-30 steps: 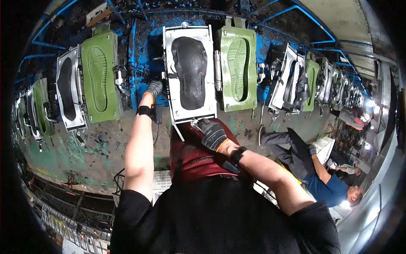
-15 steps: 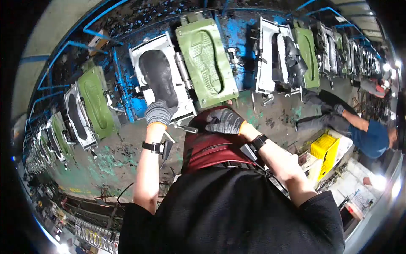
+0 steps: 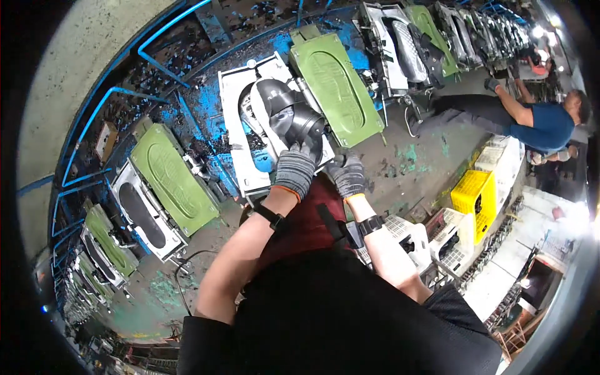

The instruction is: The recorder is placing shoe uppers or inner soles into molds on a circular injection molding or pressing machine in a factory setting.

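Fingers [image 3: 303,154] of left hand [image 3: 294,172] half-curled against black sandal [image 3: 305,127]

The silver mould [image 3: 232,103] in front of you looked like smooth metal with a soft sheen. On it, the black shoe piece [image 3: 304,118] had a glossy, rubbery or plastic skin. Just right of the silver mould, the green mould half [image 3: 333,106] was duller, its recess faintly textured. At the silver mould's near end, your left hand [image 3: 294,169] and right hand [image 3: 349,176] wore matt knitted cloth. Well to its right, the yellow crate [image 3: 464,195] was plastic; nearer you than the mould, the floor [image 3: 153,294] looked rough and patchy.
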Demonstrator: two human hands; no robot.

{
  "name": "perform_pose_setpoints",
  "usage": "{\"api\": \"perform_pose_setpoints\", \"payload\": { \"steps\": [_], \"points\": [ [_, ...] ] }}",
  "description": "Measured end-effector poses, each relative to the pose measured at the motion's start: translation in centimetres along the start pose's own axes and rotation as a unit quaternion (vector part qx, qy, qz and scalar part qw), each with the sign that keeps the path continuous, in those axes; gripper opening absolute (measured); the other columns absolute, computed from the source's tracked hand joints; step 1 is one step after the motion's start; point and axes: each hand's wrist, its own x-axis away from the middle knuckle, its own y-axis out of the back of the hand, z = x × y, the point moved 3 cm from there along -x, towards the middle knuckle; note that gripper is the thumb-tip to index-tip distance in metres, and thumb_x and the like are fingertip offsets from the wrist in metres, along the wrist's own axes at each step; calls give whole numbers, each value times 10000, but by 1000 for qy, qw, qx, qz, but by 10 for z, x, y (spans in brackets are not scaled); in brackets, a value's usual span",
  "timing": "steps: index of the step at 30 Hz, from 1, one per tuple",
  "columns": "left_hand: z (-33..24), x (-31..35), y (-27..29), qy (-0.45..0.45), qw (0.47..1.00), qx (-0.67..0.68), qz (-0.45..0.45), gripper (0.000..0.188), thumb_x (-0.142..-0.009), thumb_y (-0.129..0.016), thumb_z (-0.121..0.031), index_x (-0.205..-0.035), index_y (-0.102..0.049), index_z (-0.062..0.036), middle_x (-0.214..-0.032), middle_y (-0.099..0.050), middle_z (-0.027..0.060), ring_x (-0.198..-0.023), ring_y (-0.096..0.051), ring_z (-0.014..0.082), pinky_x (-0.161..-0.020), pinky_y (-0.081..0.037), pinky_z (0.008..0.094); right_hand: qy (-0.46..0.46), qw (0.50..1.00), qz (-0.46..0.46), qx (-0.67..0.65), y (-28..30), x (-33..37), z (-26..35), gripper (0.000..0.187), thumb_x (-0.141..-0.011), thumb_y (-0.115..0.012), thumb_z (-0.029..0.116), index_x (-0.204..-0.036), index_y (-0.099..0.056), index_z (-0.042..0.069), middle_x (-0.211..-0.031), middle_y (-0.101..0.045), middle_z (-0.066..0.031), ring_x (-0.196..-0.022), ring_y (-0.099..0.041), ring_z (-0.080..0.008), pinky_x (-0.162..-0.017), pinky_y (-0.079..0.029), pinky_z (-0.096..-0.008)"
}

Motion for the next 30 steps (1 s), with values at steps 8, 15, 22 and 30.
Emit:
{"api": "perform_pose_setpoints", "payload": {
  "steps": [8,15,22,30],
  "points": [
    [-16,-32,40,173,870,361,-286,126,-892,-703,-130,-919,-640,-24,-898,-694,164,-843,-678,362,-755,-542,452,25,855,213,-473,-22,-104,-33,316,-883,-744,205,-1171,-743,74,-1093,-744,-215,-985,-702,-413,-833,-558,-451],
    [96,-22,-45,339,715,584,-181,861,-805,-884,-196,-1483,-421,65,-1364,-593,179,-1246,-558,275,-1091,-454,370,355,857,348,-136,36,-122,68,335,-944,-703,230,-1221,-725,42,-1103,-731,-198,-919,-696,-382,-753,-545,-441],
    [118,-71,-40,322,601,640,-354,707,-766,-930,-147,-1364,-590,13,-1245,-714,96,-1179,-644,218,-975,-550,399,371,888,241,-122,73,-151,111,328,-922,-711,159,-1208,-682,1,-1170,-691,-218,-1067,-655,-403,-928,-523,-454],
    [134,-36,-90,372,790,442,-206,672,-732,-957,-296,-1286,-690,-27,-1178,-770,56,-1060,-707,165,-918,-581,324,577,809,-42,103,30,-178,169,228,-837,-619,160,-954,-685,-24,-929,-603,-240,-872,-564,-388,-744,-425,-523]
  ]
}}
